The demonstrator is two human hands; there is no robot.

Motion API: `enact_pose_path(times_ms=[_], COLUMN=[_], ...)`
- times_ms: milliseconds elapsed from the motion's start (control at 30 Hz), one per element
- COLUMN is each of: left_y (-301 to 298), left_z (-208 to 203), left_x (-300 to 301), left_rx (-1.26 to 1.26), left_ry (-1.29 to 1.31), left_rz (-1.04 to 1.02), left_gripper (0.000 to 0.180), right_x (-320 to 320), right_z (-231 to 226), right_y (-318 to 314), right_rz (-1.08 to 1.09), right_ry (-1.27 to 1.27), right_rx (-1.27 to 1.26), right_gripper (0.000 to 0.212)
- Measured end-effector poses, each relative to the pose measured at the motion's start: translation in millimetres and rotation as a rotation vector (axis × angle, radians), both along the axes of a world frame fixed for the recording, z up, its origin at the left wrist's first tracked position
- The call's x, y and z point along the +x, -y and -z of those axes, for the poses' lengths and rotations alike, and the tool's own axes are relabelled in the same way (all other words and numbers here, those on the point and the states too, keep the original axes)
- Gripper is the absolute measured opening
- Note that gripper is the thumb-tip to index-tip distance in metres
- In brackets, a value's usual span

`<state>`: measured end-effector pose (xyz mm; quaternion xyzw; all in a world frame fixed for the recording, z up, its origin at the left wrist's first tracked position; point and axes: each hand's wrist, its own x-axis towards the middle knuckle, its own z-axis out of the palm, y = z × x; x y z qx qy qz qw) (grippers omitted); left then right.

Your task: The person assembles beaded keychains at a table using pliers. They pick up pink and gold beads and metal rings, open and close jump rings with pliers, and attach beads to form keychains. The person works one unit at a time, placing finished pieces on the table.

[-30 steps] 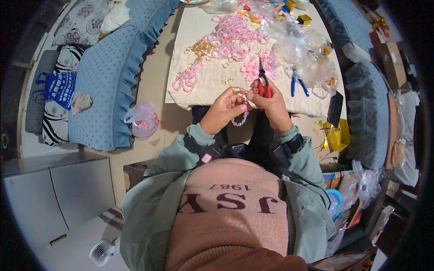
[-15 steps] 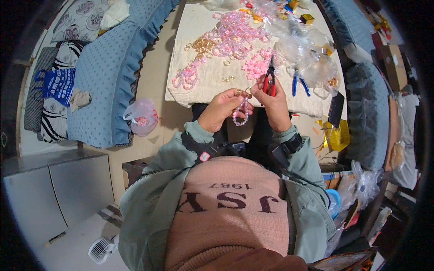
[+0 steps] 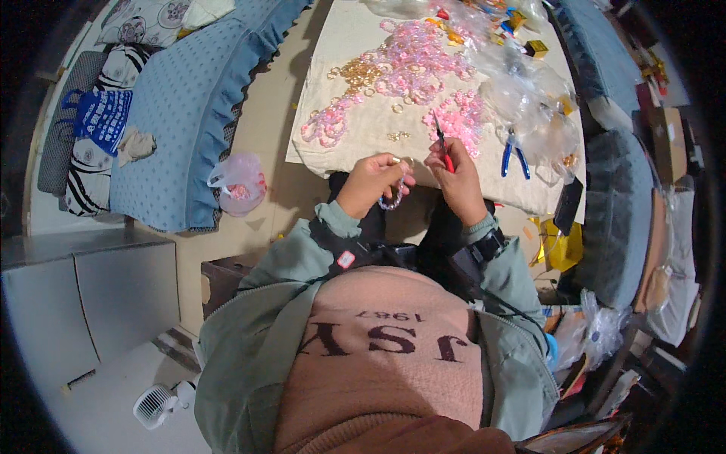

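your left hand [image 3: 372, 181] has its grip clamped on a pink bead strand [image 3: 393, 198], kept close above your lap so the red-handled pliers [image 3: 442, 147], gripped tight in your right hand [image 3: 456, 178], can reach it. beyond, pink bead loops [image 3: 412, 64] and blue-handled pliers [image 3: 514, 155] lie on the cloth-covered counter [image 3: 340, 45], within easy reach.

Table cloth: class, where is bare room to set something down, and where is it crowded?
Bare cloth lies at the far left, beside the gold rings, and near the front left corner below the pink bead heap. The right side is crowded with clear bags and blue pliers.
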<state>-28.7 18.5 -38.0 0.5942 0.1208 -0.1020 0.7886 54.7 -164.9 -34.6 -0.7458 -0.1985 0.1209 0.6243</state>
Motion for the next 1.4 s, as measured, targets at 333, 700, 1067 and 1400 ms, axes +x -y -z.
enact_pose_path(times_ms=[333,700,1067,1400], left_y=[-39,-46,-43,-47], left_z=[22,40,34,35], left_x=[22,27,28,44], left_rx=[-0.122,-0.121,-0.101,-0.094], left_ry=[-0.045,-0.104,-0.080,-0.056], left_rz=[-0.227,-0.244,-0.204,-0.259], left_gripper=[0.020,0.021,0.023,0.024], right_x=[45,61,57,67], right_z=[6,25,13,19], right_y=[-48,-65,-52,-54], right_rz=[-0.031,-0.177,-0.097,-0.033], right_ry=[0.362,0.570,0.385,0.301], right_rx=[-0.492,-0.527,-0.536,-0.458], right_gripper=[0.026,0.028,0.027,0.031])
